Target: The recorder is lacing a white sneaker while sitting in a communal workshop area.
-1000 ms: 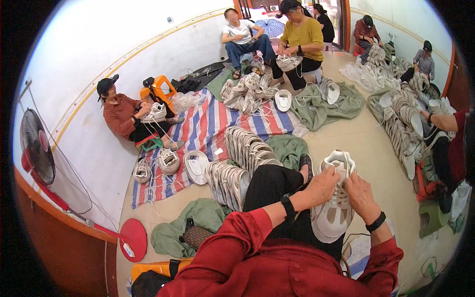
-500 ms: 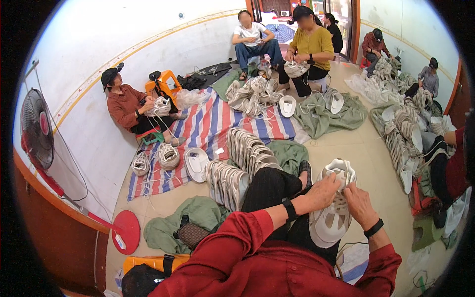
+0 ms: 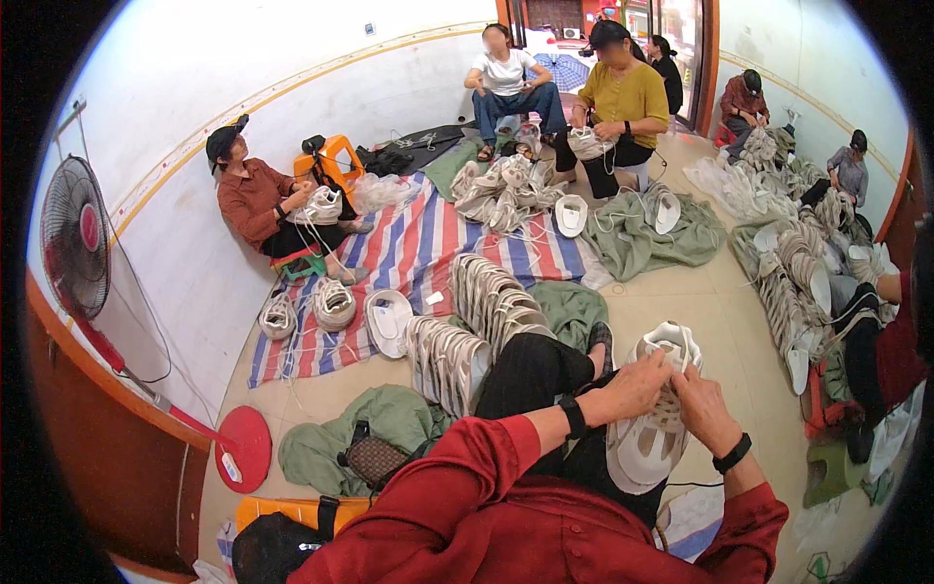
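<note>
A person in a red long-sleeved top sits on the floor [image 3: 681, 292] and looks down at their own two hands, which meet over a white sports shoe [image 3: 650, 428] resting on their lap. The left hand [image 3: 634, 385] closes its fingers on the upper part of the shoe, near the lacing. The right hand [image 3: 702, 409] grips the shoe's right side, just beside the left hand, with fingers bent onto the upper. Each wrist wears a black band. The shoe points away from the person, its pale sole turned partly toward the camera, and it lies against black trousers [image 3: 530, 375].

Just left of the hands, rows of matching white shoes [image 3: 477, 321] stand packed together on the floor, partly on a green cloth [image 3: 569, 307]. Further left and beyond lies a mat striped red, blue and white [image 3: 418, 243], with single shoes and loose soles on it. Well to the left, a person in a rust shirt [image 3: 255, 200] sits against the wall, holding another shoe. Beyond the hands, two more people sit by a heap of shoes [image 3: 501, 185]. To the right of the hands, more shoes line the floor beside other seated workers. A red standing fan [image 3: 78, 238] is far to the left, and a dark bag [image 3: 277, 545] lies near the left elbow.
</note>
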`<act>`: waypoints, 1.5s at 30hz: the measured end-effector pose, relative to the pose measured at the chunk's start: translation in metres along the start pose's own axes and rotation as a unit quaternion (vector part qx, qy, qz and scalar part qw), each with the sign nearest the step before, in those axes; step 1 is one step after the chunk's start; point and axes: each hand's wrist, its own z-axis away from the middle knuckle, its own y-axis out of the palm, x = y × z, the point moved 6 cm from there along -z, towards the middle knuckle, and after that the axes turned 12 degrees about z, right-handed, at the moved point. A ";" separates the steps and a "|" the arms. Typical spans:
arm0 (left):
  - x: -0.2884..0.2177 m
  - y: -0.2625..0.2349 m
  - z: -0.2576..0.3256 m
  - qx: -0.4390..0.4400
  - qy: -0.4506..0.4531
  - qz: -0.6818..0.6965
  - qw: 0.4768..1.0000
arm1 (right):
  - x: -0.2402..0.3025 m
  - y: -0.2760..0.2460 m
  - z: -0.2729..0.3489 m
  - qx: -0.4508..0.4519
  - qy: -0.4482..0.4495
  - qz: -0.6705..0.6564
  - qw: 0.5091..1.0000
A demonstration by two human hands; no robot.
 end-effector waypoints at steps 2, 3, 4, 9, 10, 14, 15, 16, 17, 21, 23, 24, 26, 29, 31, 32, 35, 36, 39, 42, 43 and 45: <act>-0.001 0.000 0.001 -0.001 -0.003 -0.007 1.000 | 0.005 -0.001 0.001 0.003 0.006 -0.003 1.000; -0.003 0.000 0.002 -0.006 -0.001 -0.010 1.000 | 0.007 0.001 0.003 -0.005 0.014 0.006 1.000; -0.003 0.000 0.002 -0.010 0.002 -0.013 1.000 | 0.007 0.002 0.004 -0.013 0.022 0.015 1.000; -0.008 -0.004 0.002 -0.033 0.027 -0.014 0.999 | -0.003 0.006 0.009 -0.066 0.051 0.013 0.996; -0.007 -0.004 0.003 -0.031 0.018 -0.012 0.999 | -0.004 0.004 0.009 -0.085 0.056 0.011 0.995; -0.009 -0.005 0.005 -0.041 0.027 -0.005 0.999 | -0.007 0.000 0.011 -0.092 0.084 0.014 0.992; -0.008 -0.005 0.005 -0.035 0.024 -0.012 0.999 | -0.007 0.000 0.011 -0.099 0.067 -0.008 0.993; -0.008 -0.004 0.005 -0.029 0.022 -0.017 0.999 | -0.008 0.000 0.010 -0.107 0.051 -0.030 0.993; -0.008 -0.003 0.004 -0.028 0.022 -0.017 0.999 | -0.009 0.000 0.010 -0.106 0.052 -0.030 0.993; -0.005 -0.002 0.004 -0.027 0.018 -0.014 0.999 | -0.009 0.003 0.006 -0.076 0.045 -0.016 0.996; -0.006 -0.003 0.003 -0.030 0.019 -0.005 0.999 | -0.006 0.004 0.006 -0.069 0.046 0.001 0.997; -0.007 -0.003 0.003 -0.028 0.016 -0.007 0.999 | -0.005 0.003 0.006 -0.068 0.050 0.027 0.996; -0.008 -0.003 0.003 -0.026 0.014 -0.009 1.000 | -0.004 0.004 0.007 -0.066 0.054 0.054 0.995; -0.008 -0.004 0.003 -0.025 0.011 -0.015 1.000 | -0.007 0.009 0.009 -0.075 0.060 0.067 0.993; -0.008 -0.004 0.004 -0.029 0.020 -0.016 0.999 | -0.011 0.013 0.010 -0.077 0.063 0.038 0.994; -0.007 -0.004 0.004 -0.031 0.020 -0.015 0.999 | -0.011 0.012 0.010 -0.077 0.062 0.039 0.994; -0.007 -0.003 0.005 -0.027 0.016 -0.014 0.999 | -0.017 0.010 0.010 -0.058 0.079 -0.031 0.995; -0.007 -0.003 0.005 -0.025 0.016 -0.015 0.999 | -0.018 0.008 0.010 -0.058 0.072 -0.048 0.995; -0.008 -0.003 0.005 -0.027 0.020 -0.018 0.999 | -0.016 0.006 0.009 -0.058 0.053 -0.045 0.996; -0.010 -0.002 0.005 -0.031 0.024 -0.020 0.999 | -0.009 0.005 0.011 -0.049 0.013 0.011 0.999; -0.009 -0.003 0.005 -0.033 0.023 -0.024 0.999 | -0.005 0.005 0.009 -0.042 -0.019 0.047 0.998; -0.009 -0.002 0.005 -0.032 0.017 -0.021 0.999 | 0.003 0.003 0.010 -0.030 -0.017 0.056 0.998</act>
